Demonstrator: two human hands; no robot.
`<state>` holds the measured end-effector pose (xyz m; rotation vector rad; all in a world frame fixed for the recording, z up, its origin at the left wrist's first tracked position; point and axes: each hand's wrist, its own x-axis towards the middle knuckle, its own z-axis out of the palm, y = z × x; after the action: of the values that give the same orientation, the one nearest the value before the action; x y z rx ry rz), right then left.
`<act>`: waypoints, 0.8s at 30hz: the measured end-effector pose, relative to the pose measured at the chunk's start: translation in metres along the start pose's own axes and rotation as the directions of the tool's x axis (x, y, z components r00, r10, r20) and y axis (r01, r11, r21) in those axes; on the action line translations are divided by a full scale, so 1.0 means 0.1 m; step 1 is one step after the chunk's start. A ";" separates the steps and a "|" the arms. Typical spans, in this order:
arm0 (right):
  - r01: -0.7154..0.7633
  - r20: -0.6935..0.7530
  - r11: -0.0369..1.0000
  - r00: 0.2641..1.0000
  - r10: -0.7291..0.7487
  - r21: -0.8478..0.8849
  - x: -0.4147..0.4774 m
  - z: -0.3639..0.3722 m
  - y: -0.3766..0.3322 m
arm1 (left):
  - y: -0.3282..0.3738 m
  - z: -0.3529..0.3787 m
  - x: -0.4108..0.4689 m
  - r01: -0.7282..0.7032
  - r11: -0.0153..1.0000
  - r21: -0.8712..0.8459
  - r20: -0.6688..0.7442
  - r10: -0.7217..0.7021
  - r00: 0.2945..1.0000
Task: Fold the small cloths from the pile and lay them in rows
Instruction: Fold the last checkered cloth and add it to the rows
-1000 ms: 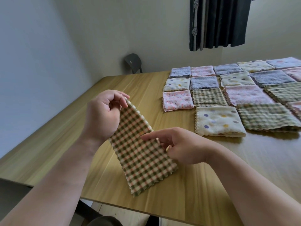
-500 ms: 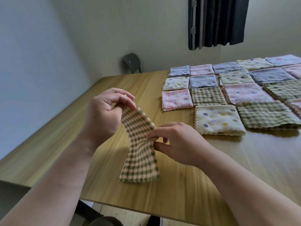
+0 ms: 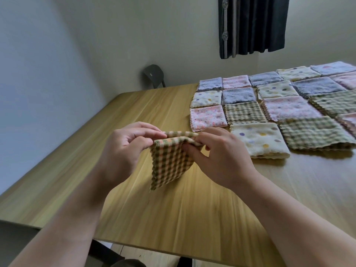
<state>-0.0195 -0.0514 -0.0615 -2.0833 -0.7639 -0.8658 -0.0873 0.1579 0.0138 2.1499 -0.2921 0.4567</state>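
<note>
A green-and-cream checked cloth (image 3: 170,162) hangs folded double above the wooden table (image 3: 192,209), its fold at the top. My left hand (image 3: 127,149) pinches the fold's left end and my right hand (image 3: 217,157) pinches its right end. Several folded cloths lie in rows at the back right: a pink one (image 3: 207,117), a checked one (image 3: 244,112), a cream dotted one (image 3: 259,142) nearest my right hand, and a larger checked one (image 3: 314,132). No pile of unfolded cloths is in view.
A dark chair back (image 3: 154,75) stands behind the table's far edge by the wall. Dark curtains (image 3: 252,26) hang at the upper right. The table's near edge (image 3: 154,249) runs just below my forearms, with floor beyond it.
The cloth hung long and slanted between my hands; my right hand has brought its lower end up to the top, so it now hangs folded in half with both hands at the fold.
</note>
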 end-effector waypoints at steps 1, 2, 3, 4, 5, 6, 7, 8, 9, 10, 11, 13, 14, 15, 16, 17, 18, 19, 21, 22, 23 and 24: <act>0.004 -0.012 1.000 1.000 -0.004 -0.011 0.00 0.00 0.00 | 0.01 -0.01 -0.02 -0.011 1.000 0.007 0.029 0.011 1.000; 0.009 -0.020 1.000 1.000 -0.009 -0.016 0.01 -0.01 0.00 | 0.02 -0.02 -0.03 -0.037 0.998 0.044 0.043 0.035 0.998; 0.015 -0.023 1.000 1.000 -0.015 -0.019 0.01 -0.01 0.00 | 0.03 -0.02 -0.04 -0.066 0.992 0.105 0.047 0.061 0.997; 0.018 -0.023 1.000 1.000 -0.019 -0.021 0.01 -0.01 0.00 | 0.03 0.00 -0.05 -0.093 0.981 0.170 0.044 0.086 0.995; 0.020 -0.024 1.000 0.999 -0.021 -0.024 0.01 0.00 -0.01 | 0.03 0.02 -0.05 -0.116 0.966 0.231 0.027 0.112 0.993; 0.021 -0.026 0.999 0.999 -0.021 -0.027 0.00 0.00 -0.01 | 0.03 0.04 -0.06 -0.135 0.951 0.279 -0.004 0.142 0.990; 0.020 -0.029 0.999 0.999 -0.021 -0.029 0.00 0.00 -0.01 | 0.04 0.07 -0.05 -0.154 0.938 0.309 -0.039 0.174 0.984; 0.018 -0.029 0.999 0.999 -0.019 -0.028 0.00 0.00 0.00 | 0.04 0.08 -0.05 -0.170 0.931 0.322 -0.068 0.202 0.977; 0.016 -0.028 1.000 0.999 -0.017 -0.024 0.00 0.00 0.00 | 0.05 0.08 -0.04 -0.181 0.929 0.323 -0.088 0.220 0.972; 0.015 -0.026 1.000 1.000 -0.016 -0.021 -0.01 -0.01 0.00 | 0.05 0.08 -0.03 -0.184 0.930 0.317 -0.100 0.226 0.969; 0.014 -0.023 1.000 1.000 -0.014 -0.018 -0.01 -0.01 0.00 | 0.04 0.06 -0.02 -0.179 0.934 0.310 -0.111 0.223 0.969; -0.007 -0.024 1.000 1.000 0.007 -0.011 -0.01 -0.03 -0.02 | 0.03 0.04 0.01 -0.155 0.948 0.276 -0.135 0.198 0.971; -0.027 -0.028 1.000 0.999 0.027 -0.004 0.00 -0.04 -0.03 | 0.02 0.03 0.02 -0.135 0.961 0.240 -0.149 0.174 0.973; -0.051 -0.032 0.999 0.998 0.052 0.005 0.00 -0.05 -0.05 | 0.03 0.02 0.03 -0.113 0.974 0.195 -0.161 0.146 0.976; -0.073 -0.033 0.997 0.997 0.073 0.014 0.00 -0.05 -0.07 | 0.03 0.02 0.04 -0.093 0.984 0.154 -0.171 0.120 0.978; -0.089 -0.030 0.996 0.996 0.089 0.025 -0.01 -0.05 -0.08 | 0.03 0.01 0.05 -0.079 0.989 0.127 -0.177 0.101 0.979; -0.096 -0.020 0.995 0.995 0.097 0.039 -0.01 -0.05 -0.09 | 0.02 0.01 0.05 -0.068 0.991 0.117 -0.182 0.088 0.979; -0.096 -0.007 0.994 0.995 0.096 0.056 -0.02 -0.04 -0.10 | 0.01 0.02 0.05 -0.058 0.992 0.110 -0.187 0.078 0.979; -0.077 0.011 0.992 0.997 0.077 0.096 -0.02 -0.03 -0.10 | -0.01 0.02 0.03 -0.036 0.997 0.074 -0.194 0.050 0.980; -0.063 0.011 0.992 0.998 0.062 0.110 -0.03 -0.02 -0.09 | -0.01 0.03 0.03 -0.020 0.999 0.041 -0.195 0.028 0.980; -0.050 0.006 0.992 0.999 0.049 0.119 -0.03 -0.01 -0.08 | -0.01 0.03 0.02 -0.004 1.000 0.004 -0.193 0.005 0.981; -0.042 -0.001 0.992 0.999 0.042 0.119 -0.03 0.00 -0.07 | -0.01 0.03 0.02 0.012 0.999 -0.035 -0.187 -0.019 0.982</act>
<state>-0.0263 -0.0481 -0.0610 -1.9856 -0.7485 -0.7821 -0.0849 0.1558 0.0123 2.0579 -0.1759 0.6359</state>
